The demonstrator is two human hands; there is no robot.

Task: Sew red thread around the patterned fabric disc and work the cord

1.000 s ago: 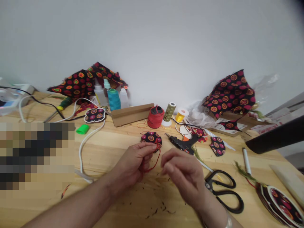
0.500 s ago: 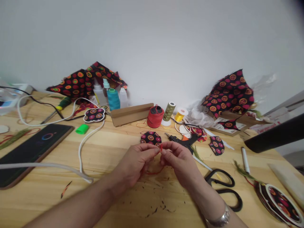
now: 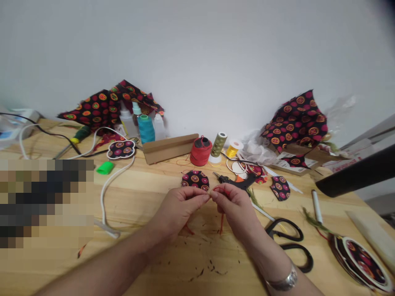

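Note:
My left hand (image 3: 182, 207) and my right hand (image 3: 233, 205) meet fingertip to fingertip above the wooden table (image 3: 148, 263), both pinching a thin red cord (image 3: 219, 190). The cord loops over my right fingers and its ends hang below each hand. Just beyond the fingertips lies a round piece of black fabric with pink and orange dots (image 3: 195, 179). A black glue gun (image 3: 236, 181) lies to its right.
Black scissors (image 3: 290, 246) lie right of my right wrist. At the back stand a red cord spool (image 3: 200, 151), olive and yellow spools, a teal spool (image 3: 146, 128), bottles, a cardboard strip (image 3: 169, 148) and patterned fabric heaps. A white cable (image 3: 106, 189) runs at left.
My right hand came in from the right to meet the left and took hold of the red cord. The cord's loop now sits over the right fingers, ends hanging down.

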